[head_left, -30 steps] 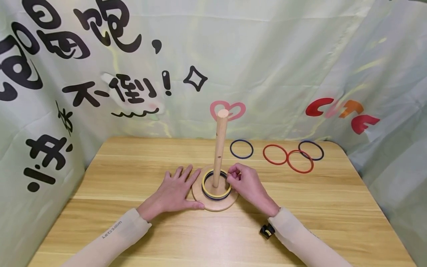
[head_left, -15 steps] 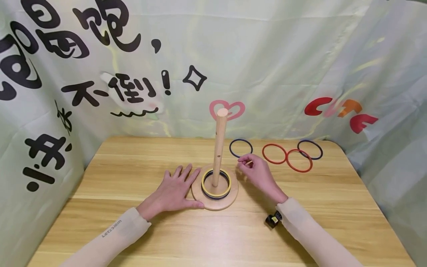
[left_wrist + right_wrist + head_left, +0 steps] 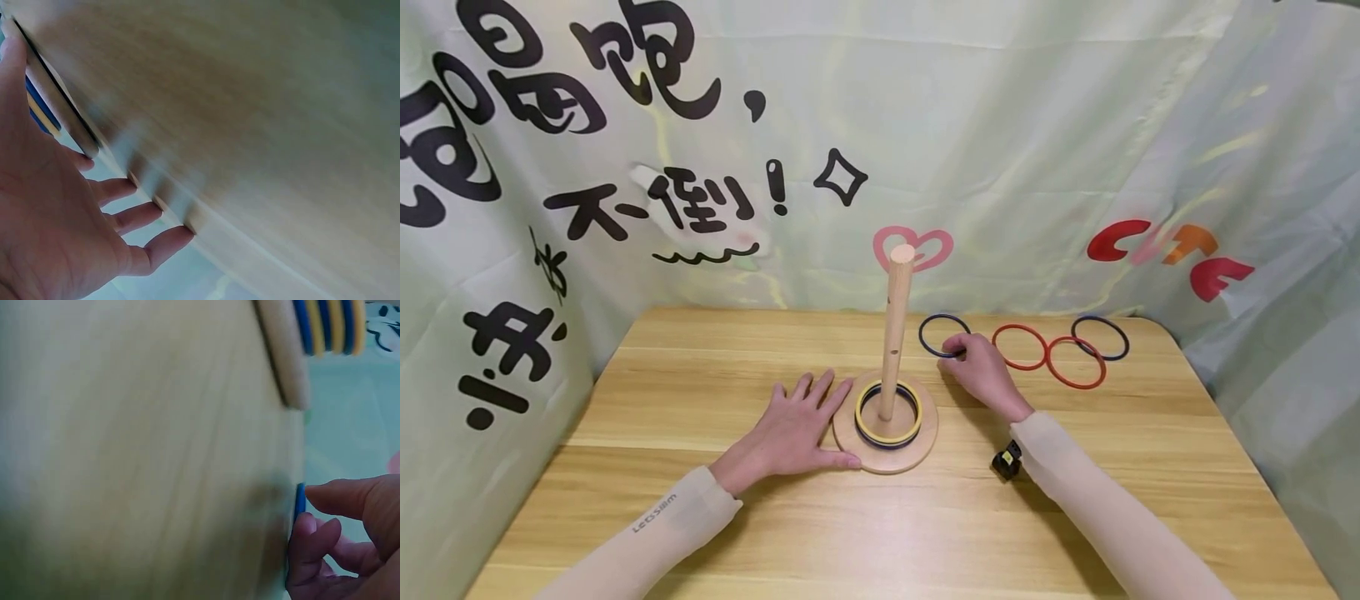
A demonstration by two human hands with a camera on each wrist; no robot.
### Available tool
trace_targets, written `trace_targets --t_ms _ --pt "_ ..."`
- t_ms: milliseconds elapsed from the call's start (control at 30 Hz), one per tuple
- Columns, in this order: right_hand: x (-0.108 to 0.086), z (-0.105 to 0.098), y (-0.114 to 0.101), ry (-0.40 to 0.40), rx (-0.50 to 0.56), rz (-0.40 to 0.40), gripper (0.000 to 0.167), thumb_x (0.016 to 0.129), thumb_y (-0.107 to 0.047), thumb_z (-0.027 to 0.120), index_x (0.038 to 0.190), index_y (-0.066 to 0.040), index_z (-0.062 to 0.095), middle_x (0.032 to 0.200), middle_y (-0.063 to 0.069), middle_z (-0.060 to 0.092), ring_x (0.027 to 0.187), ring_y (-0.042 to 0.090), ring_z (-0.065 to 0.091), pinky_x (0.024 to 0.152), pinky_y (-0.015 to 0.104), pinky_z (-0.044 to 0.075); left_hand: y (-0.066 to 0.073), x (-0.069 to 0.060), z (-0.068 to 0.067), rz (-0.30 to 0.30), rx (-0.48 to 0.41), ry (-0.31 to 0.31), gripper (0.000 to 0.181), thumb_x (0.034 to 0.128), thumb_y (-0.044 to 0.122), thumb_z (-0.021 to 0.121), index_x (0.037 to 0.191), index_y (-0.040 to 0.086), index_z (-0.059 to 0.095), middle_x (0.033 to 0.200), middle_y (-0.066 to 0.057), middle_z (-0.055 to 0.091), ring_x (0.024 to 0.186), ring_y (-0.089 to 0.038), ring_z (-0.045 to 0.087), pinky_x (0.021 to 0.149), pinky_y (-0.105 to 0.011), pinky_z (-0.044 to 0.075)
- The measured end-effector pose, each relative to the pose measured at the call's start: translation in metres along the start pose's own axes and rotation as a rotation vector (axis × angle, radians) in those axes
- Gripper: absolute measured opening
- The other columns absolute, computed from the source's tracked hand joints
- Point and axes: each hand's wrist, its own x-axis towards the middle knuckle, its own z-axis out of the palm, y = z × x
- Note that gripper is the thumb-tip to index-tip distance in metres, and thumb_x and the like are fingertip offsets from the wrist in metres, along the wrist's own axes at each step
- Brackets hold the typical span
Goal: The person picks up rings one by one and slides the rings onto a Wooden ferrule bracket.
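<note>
A round wooden base (image 3: 930,422) with an upright wooden peg (image 3: 895,325) stands mid-table. Around the peg lies a stack of rings, a yellow ring (image 3: 888,442) on top; in the right wrist view the stacked rings (image 3: 357,328) alternate blue and yellow. My left hand (image 3: 790,429) is spread flat beside the base, its thumb and forefinger at the base's rim (image 3: 72,119). Right of the peg, my right hand (image 3: 987,377) pinches the near edge of a blue ring (image 3: 921,335) lying on the table. Its fingertips partly hide that edge.
Two red rings, a left one (image 3: 1019,326) and a right one (image 3: 1076,387), lie at the back right. Another blue ring (image 3: 1127,343) overlaps the right red one. A printed curtain (image 3: 1015,167) hangs behind the wooden table (image 3: 700,350) and along its sides.
My right hand has left the stack on the peg, moved back and to the right, and taken hold of the blue ring's near edge. The left hand stays in place.
</note>
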Motion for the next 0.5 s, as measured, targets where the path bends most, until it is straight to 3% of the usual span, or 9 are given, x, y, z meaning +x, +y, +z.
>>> trace_targets --t_ms 100,300,500 --pt "0.004 0.001 0.003 -0.025 -0.038 -0.029 0.016 0.101 -0.004 0.076 0.114 0.005 0.076 0.113 0.02 0.073 0.104 0.035 0.069 0.093 0.052 0.055 0.0 0.0 0.001 0.001 -0.002 0.001 0.123 0.0856 0.096 0.055 0.173 0.012 0.033 0.171 -0.026 0.035 0.149 -0.056 0.041 0.1 -0.081 0.038" --pt "0.001 -0.001 0.004 -0.077 -0.097 -0.069 0.006 0.103 -0.003 0.075 0.1 0.0 0.078 0.099 0.012 0.072 0.088 0.026 0.065 0.082 0.044 0.053 0.0 0.001 0.002 0.001 0.004 0.008 0.123 0.0851 0.096 0.055 0.173 0.012 0.034 0.17 -0.026 0.036 0.148 -0.056 0.042 0.099 -0.081 0.039" --pt "-0.011 -0.006 0.004 -0.087 -0.164 -0.103 0.009 0.106 -0.005 0.071 0.101 -0.002 0.077 0.096 0.008 0.071 0.081 0.021 0.06 0.077 0.04 0.05 0.0 0.001 0.002 0.002 0.0 0.01 0.123 0.085 0.096 0.056 0.173 0.012 0.034 0.17 -0.026 0.036 0.148 -0.056 0.042 0.099 -0.081 0.039"
